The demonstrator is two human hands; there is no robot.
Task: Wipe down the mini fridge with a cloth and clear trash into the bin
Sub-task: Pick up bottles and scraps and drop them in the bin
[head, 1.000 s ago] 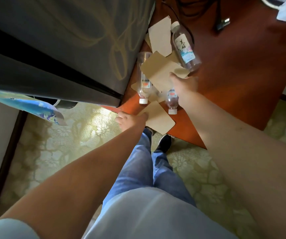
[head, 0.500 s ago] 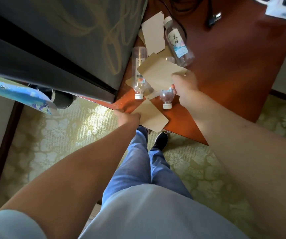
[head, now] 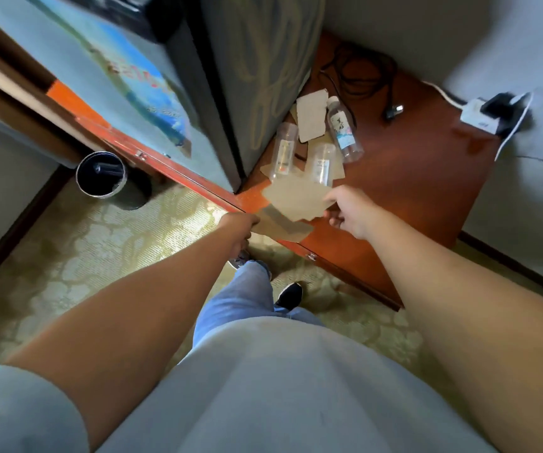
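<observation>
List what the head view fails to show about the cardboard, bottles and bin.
- Left hand fingers: hidden under the lower tan cardboard piece.
- Clear plastic bottles' caps: covered by the upper tan cardboard sheet.
- Bottle labels: blurred, too small to read.
- Round black bin's contents: dark, indistinct.

Tan cardboard [head: 291, 199], red-brown cabinet top [head: 410, 191]

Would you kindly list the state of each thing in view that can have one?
Left hand: gripping a tan cardboard piece at the cabinet edge.
Right hand: pinching a second, lifted cardboard piece.
Three clear plastic bottles: lying on the red-brown wooden cabinet top.
Round black bin: upright on the floor, open-topped.
Black plug: unplugged, lying loose.
</observation>
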